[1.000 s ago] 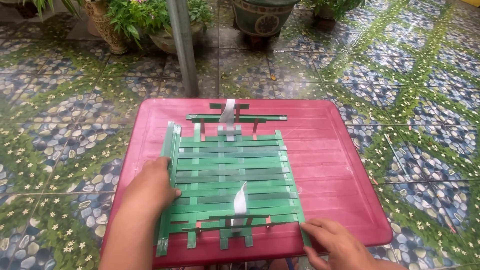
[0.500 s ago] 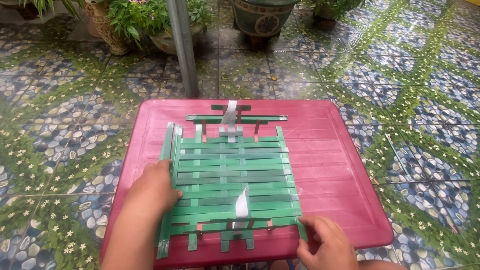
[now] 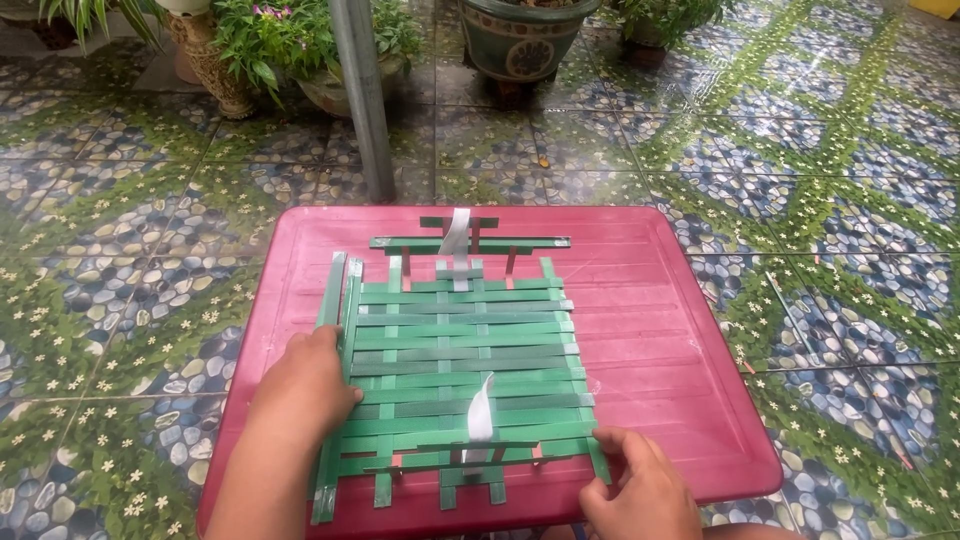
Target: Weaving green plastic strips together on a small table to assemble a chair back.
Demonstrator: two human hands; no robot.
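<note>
Two bare hands work a green strip mat (image 3: 465, 375) lying centred on a red plastic table (image 3: 660, 330). Left hand (image 3: 305, 385) lies flat, fingers loose, pressing the mat's left edge. Right hand (image 3: 640, 490) pinches the near-right strip end. Judgement: keep the left side pinned; pull the strip snug and square.

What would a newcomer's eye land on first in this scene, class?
A green woven mat of flat strips lies mid-way on a red table. The left hand presses its left edge; the right hand touches its near right corner. Potted plants stand beyond on the pebble-pattern floor.
</note>
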